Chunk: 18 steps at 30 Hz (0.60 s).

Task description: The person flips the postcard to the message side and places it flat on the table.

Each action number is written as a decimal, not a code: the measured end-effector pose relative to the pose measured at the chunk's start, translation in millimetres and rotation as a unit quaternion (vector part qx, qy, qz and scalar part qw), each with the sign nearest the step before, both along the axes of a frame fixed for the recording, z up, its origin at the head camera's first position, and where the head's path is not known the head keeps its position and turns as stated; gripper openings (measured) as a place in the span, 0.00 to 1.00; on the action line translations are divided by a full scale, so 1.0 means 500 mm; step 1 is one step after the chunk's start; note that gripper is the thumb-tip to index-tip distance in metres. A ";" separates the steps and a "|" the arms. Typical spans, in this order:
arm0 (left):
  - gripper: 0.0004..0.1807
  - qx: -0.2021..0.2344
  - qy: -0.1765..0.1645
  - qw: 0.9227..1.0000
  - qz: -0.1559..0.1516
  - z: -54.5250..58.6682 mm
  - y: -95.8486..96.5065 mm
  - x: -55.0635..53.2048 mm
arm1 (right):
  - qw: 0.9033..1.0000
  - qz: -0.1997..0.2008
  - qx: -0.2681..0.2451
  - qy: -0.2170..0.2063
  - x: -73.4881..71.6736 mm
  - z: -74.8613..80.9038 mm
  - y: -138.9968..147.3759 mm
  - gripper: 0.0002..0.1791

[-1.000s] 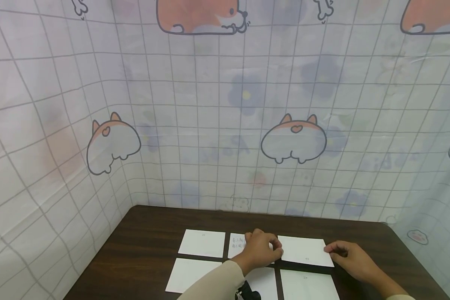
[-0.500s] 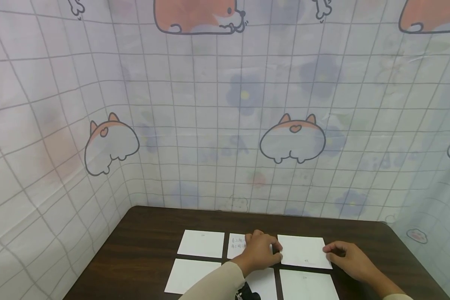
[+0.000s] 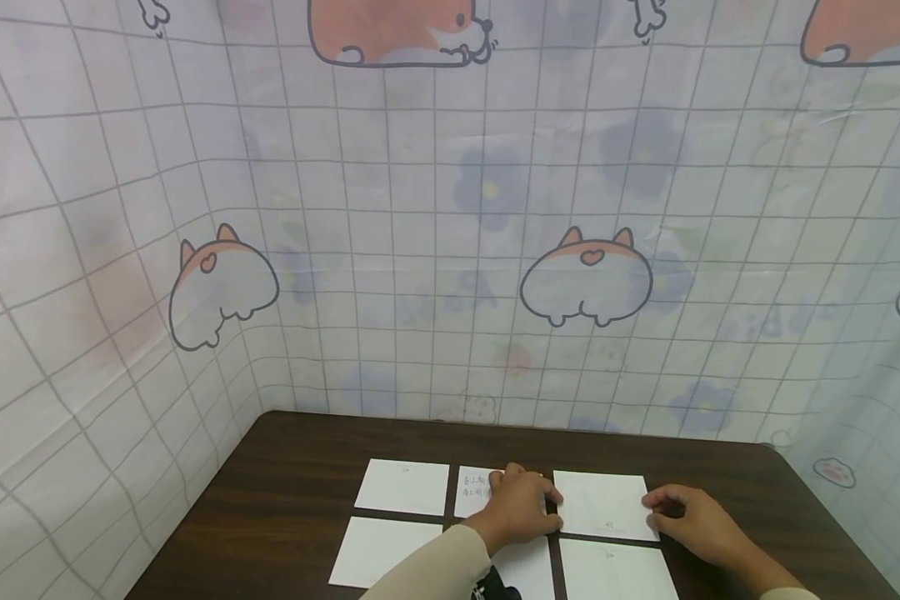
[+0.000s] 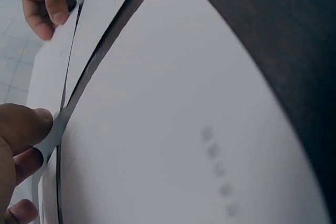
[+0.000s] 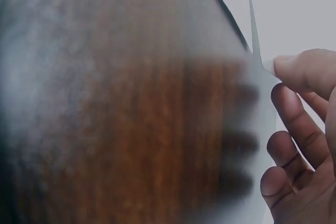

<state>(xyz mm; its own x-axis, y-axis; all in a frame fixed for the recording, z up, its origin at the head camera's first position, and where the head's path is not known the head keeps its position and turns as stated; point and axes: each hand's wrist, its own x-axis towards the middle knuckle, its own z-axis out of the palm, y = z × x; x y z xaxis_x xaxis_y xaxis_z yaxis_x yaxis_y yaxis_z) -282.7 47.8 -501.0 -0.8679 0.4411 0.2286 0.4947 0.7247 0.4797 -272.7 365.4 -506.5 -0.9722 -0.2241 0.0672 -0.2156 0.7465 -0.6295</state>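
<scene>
A white sheet of paper (image 3: 600,500) lies at the back right of the table, with a small mark near its front edge. My left hand (image 3: 520,507) pinches its left edge between thumb and fingers. At the opposite edge, my right hand (image 3: 696,518) pinches with thumb and forefinger; in the right wrist view, the other fingers of the right hand (image 5: 304,135) are loosely bent. Under my left hand is a sheet with handwriting (image 3: 471,492), partly covered. The left wrist view shows both hands at the held sheet (image 4: 50,72).
More white sheets form two rows: one at back left (image 3: 402,487), one at front left (image 3: 382,546), one at front middle (image 3: 531,567), partly hidden by my left arm, and one at front right (image 3: 617,571). The dark wooden table (image 3: 225,500) meets a patterned curtain (image 3: 420,333).
The held sheet has shifted slightly left and toward me, its front edge now closer to the sheet in front. Both hands moved slightly with it, still at its edges.
</scene>
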 end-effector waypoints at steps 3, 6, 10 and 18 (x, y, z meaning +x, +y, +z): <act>0.11 -0.003 -0.003 1.000 0.001 -0.002 0.000 -0.001 | 1.000 0.007 -0.007 0.000 0.000 -0.003 -0.001 0.15; 0.12 -0.009 -0.006 1.000 0.002 -0.005 0.001 -0.003 | 1.000 0.013 -0.015 -0.002 0.001 -0.007 -0.001 0.15; 0.12 -0.018 -0.004 1.000 0.002 -0.010 0.003 -0.006 | 1.000 0.009 -0.010 -0.003 0.000 -0.009 -0.004 0.15; 0.11 -0.047 0.018 0.999 0.004 -0.008 0.007 -0.007 | 1.000 0.010 0.016 -0.003 0.000 -0.003 -0.005 0.17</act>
<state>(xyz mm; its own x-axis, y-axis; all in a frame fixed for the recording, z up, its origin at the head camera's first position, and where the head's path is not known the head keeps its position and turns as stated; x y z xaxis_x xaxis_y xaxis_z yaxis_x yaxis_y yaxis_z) -286.1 51.2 -505.2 -0.8632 0.4558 0.2169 0.5047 0.7692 0.3920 -272.8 363.1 -508.1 -0.9677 -0.2461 0.0546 -0.2279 0.7619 -0.6063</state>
